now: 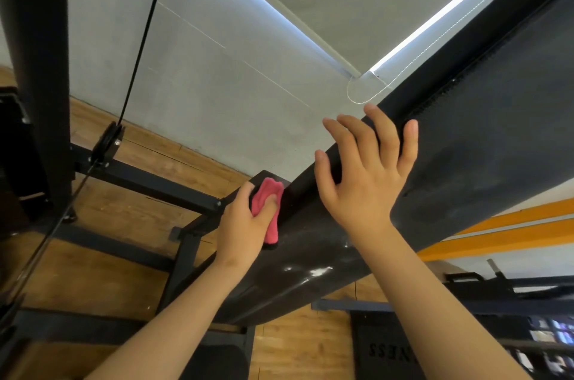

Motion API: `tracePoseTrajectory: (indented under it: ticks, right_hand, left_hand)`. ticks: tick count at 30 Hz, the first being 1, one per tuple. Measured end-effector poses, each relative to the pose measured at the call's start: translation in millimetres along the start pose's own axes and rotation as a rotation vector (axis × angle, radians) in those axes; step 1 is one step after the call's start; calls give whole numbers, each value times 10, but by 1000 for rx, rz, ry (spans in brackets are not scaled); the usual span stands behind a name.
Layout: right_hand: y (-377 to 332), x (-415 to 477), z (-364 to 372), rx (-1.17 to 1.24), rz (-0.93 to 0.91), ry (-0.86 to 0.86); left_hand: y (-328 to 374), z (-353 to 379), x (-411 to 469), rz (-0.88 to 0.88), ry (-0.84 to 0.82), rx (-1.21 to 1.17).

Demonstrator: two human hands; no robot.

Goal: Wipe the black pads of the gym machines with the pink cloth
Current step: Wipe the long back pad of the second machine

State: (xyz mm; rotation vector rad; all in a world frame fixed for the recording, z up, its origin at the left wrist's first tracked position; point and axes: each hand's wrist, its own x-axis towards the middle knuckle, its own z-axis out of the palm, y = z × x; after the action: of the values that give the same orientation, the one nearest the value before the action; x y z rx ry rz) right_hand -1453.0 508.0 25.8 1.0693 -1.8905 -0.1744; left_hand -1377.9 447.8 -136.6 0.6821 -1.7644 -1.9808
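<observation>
At the far left I am looking at a black upright post [37, 69], with a thin cable [146, 22] running down beside it to a pulley [108, 143] on the machine's dark frame, which is standing on a wooden floor [93, 255]. Moving right, my left hand [242, 230] is gripping the pink cloth [268, 202], fingers curled round the bunched fabric and pressing it against the left side edge of the long black pad [481, 162]. The pad is slanting up toward the right. My right hand [363, 181] is lying on the pad just beside the cloth, fingers spread wide and reaching over its far edge. Orange bars [512, 230] are showing below the pad at the right.
</observation>
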Motion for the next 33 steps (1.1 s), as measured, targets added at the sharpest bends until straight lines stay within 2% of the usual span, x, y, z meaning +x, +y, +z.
tracePoseTrajectory:
  ticks: [24,29,33]
  right_hand:
    - [14,-5,47,-1,-8,73]
    - [6,-10,55,-8,-11,85]
    - [12,-14,56,1,-11,98]
  left_hand:
    - [-823,-169,-217,-169,20,182]
    - [-1051,-259,-249,-277,-9,246]
    - [-967,-242,-217,-277,46,100]
